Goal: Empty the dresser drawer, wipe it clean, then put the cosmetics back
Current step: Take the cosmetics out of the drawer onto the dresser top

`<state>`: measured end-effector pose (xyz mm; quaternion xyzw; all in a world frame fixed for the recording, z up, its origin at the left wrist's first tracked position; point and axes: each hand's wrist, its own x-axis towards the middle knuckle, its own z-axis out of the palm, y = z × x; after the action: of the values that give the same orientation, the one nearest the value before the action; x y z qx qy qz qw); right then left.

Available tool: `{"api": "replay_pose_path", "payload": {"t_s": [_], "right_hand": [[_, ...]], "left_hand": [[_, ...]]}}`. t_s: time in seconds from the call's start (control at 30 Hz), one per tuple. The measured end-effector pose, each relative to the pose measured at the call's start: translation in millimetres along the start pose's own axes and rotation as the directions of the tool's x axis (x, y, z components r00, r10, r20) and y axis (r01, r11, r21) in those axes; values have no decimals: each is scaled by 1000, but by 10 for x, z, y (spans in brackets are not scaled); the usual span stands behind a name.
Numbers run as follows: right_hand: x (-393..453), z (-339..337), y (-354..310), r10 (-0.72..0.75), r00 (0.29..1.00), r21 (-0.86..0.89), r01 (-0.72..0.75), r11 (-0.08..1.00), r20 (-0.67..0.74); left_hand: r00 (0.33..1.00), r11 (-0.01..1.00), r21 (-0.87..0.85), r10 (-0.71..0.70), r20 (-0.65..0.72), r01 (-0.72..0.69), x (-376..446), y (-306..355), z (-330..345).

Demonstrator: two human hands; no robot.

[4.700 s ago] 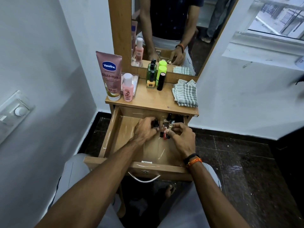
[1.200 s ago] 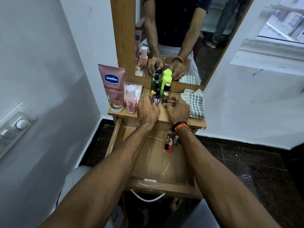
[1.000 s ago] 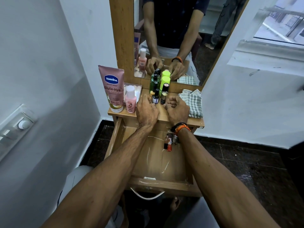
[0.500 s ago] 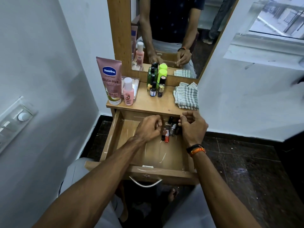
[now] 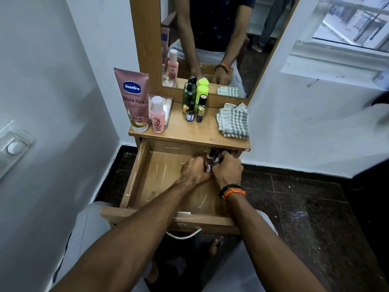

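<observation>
The wooden dresser drawer (image 5: 147, 178) is pulled out, its left and middle floor bare. At its far right corner lie several small cosmetic bottles (image 5: 213, 154). My left hand (image 5: 194, 170) and my right hand (image 5: 228, 171) are both curled around that cluster, which hides most of it. On the dresser top (image 5: 189, 131) stand a pink Vaseline tube (image 5: 132, 98), a small pink bottle (image 5: 157, 115), a green bottle (image 5: 188, 94), a lime bottle (image 5: 201, 95) and two small vials (image 5: 195, 114). A folded checked cloth (image 5: 233, 121) lies at the right.
A mirror (image 5: 210, 39) rises behind the dresser top. A white wall with a switch plate (image 5: 12, 148) closes in on the left, another white wall on the right. Dark floor tiles (image 5: 305, 207) lie to the right. The drawer handle (image 5: 183, 236) is above my knees.
Both hands left two small vials standing on the dresser top, came back down into the drawer, and now close around the small bottles at its far right corner.
</observation>
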<state>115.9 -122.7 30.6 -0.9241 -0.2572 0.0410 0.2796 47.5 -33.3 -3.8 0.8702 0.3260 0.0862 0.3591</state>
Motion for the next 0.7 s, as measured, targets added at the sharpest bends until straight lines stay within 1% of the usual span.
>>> {"api": "replay_pose_path", "payload": {"t_s": [0.07, 0.17, 0.37, 0.47, 0.63, 0.7], "right_hand": [[13, 18, 5, -15, 1000, -10, 15, 1000, 4], [20, 59, 18, -39, 999, -42, 39, 998, 17], [23, 91, 8, -84, 996, -94, 87, 992, 31], [-6, 82, 6, -119, 992, -117, 123, 986, 36], [-77, 77, 34, -209, 975, -226, 220, 949, 72], [-104, 77, 43, -234, 968, -257, 250, 934, 92]], "left_hand": [[1000, 1000, 4, 3, -14, -3, -5, -2, 40], [999, 999, -7, -36, -8, 36, 21, -80, 125], [997, 997, 22, -70, 31, 69, 29, -130, 160], [995, 994, 45, -97, 20, 96, 27, -190, 153], [998, 989, 137, -53, -26, 56, -34, -199, 23], [999, 990, 139, -21, -46, 27, -48, -192, -24]]}}
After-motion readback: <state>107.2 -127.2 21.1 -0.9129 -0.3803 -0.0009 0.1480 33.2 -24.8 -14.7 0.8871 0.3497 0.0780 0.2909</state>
